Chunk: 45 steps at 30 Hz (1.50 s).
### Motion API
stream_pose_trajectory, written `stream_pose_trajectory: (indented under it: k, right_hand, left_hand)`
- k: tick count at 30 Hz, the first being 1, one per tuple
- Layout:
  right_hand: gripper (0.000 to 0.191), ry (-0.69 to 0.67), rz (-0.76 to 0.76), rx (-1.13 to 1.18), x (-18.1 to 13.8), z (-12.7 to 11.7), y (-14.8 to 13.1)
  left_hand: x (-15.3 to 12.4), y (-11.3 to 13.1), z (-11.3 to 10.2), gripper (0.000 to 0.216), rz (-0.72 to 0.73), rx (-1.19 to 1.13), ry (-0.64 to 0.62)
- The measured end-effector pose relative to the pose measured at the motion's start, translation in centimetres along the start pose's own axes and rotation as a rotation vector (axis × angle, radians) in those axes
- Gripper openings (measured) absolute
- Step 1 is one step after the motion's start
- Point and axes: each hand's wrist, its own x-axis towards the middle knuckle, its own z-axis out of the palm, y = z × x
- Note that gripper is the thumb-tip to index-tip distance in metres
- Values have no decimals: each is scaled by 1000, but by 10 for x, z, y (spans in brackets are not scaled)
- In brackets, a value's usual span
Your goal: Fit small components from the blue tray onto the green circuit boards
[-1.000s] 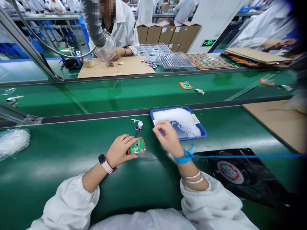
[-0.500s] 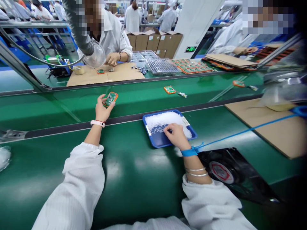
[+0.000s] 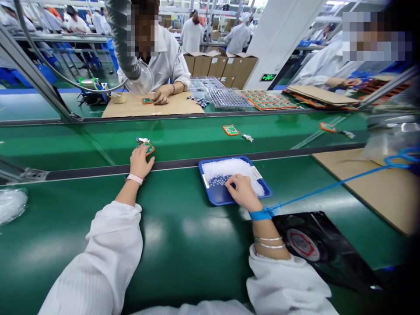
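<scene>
On the green conveyor belt [image 3: 183,142], my left hand [image 3: 140,164] rests its fingertips over a small green circuit board [image 3: 150,149] with an orange edge. The thumb stands apart from the board, and the fingers cover part of it. A small white connector [image 3: 142,140] lies just beyond. My right hand [image 3: 242,190] is over a blue tray [image 3: 216,199] of small white plastic pieces [image 3: 226,166]. Its thumb and index finger are pinched together near the loose pieces; whatever is between the fingertips is too small to make out.
Another orange-edged board [image 3: 230,130] with a wired connector lies farther right on the belt. A black fan unit [image 3: 303,245] sits beside my right forearm, under a blue wrist cord [image 3: 328,188]. Cardboard [image 3: 370,183] lies at right. Across the belt, a co-worker's hand [image 3: 162,94] rests on cardboard.
My left hand has lowered the circuit board onto the belt and loosened its fingers from the board's edges. My right hand stays pinched over the tray. The camera view has shifted slightly.
</scene>
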Motion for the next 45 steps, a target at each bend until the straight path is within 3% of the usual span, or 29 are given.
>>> stream_pose_trajectory:
  k: [8,12,15,18,33,45]
  right_hand:
    - [16,7,-42,-34,0,4,5]
    - [16,20,-29,-42,0,6,6]
    - [16,36,-20,-36,1,7,7]
    - [16,49,-8,-27,2,7,8]
    - [16,122,-78,-83,-1,7,5]
    - [19,80,-74,-119,-3,7,5]
  left_hand:
    - [-91,50,-12,32,175,-42,-154]
    - [-115,58,-30,15,186,-144,-137]
    - [-117,58,-36,37,188,-168,-146]
    - [-115,58,-35,47,211,-173,-185]
    - [-116,59,-31,44,203,-218,-285]
    - [-118,59,-30,43,221,-221,-311]
